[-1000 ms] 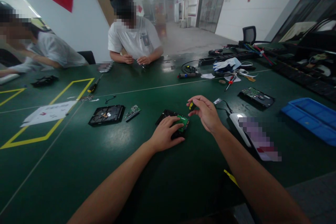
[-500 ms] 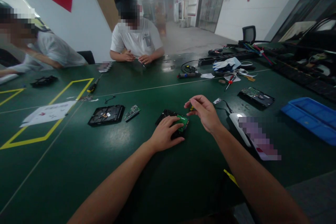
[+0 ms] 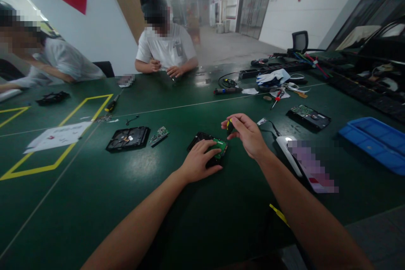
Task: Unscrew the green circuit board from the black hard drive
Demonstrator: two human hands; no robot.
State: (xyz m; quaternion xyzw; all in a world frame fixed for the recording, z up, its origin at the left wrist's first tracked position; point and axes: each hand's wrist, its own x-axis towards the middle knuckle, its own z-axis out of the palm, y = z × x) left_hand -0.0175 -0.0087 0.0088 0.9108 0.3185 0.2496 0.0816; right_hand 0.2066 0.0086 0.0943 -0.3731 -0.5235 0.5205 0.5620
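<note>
My left hand lies over a hard drive, fingers spread and thumb stretched out by its near edge. The drive's green circuit board shows past the fingertips; my hand covers much of the rest. Just right of it and slightly above, my right hand pinches the black and yellow handle of a screwdriver. Its shaft cannot be made out. To the left sit another hard drive, its underside bare of a board, and a loose circuit board.
A third hard drive, a phone on a white device and a blue tray are on the right. Screwdrivers, gloves and cables lie farther back. Papers lie left. Two people sit across the green table.
More of the screwdriver's handle shows between my right fingers, which have shifted slightly. My left hand and the drive stay put. The person opposite has moved their hands a little.
</note>
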